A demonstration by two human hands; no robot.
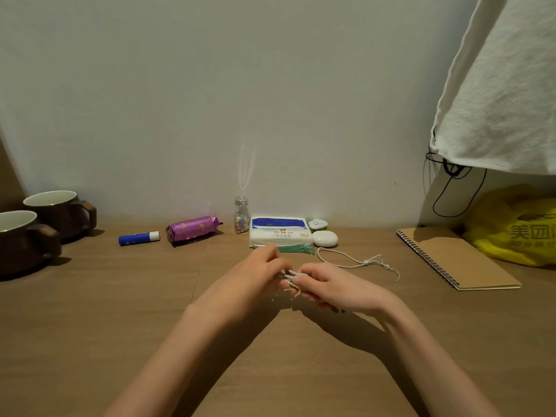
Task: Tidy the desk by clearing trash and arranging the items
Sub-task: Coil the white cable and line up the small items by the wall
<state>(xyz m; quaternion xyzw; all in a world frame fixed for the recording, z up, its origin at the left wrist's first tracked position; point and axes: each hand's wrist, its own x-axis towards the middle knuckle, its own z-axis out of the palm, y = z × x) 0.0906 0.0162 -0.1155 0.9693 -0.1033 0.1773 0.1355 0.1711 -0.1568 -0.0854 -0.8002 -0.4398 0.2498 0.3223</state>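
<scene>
My left hand point(255, 278) and my right hand point(328, 287) meet above the middle of the wooden desk point(90, 311). Between them they pinch a small bundle of white cord point(293, 278); my right hand's fingers curl round it. A second white cord point(358, 261) lies loose on the desk just behind my right hand. Along the wall sit a blue glue stick point(139, 238), a purple wrapped packet point(192, 227), a small glass bottle point(241, 215), a tissue pack point(279, 234) and a white earbud case point(325, 238).
Two brown mugs point(45, 224) stand at the far left. A spiral notebook point(457, 258) lies at the right, with a yellow plastic bag point(517, 227) behind it. White cloth point(496, 85) and a black cable point(454, 191) hang at the upper right.
</scene>
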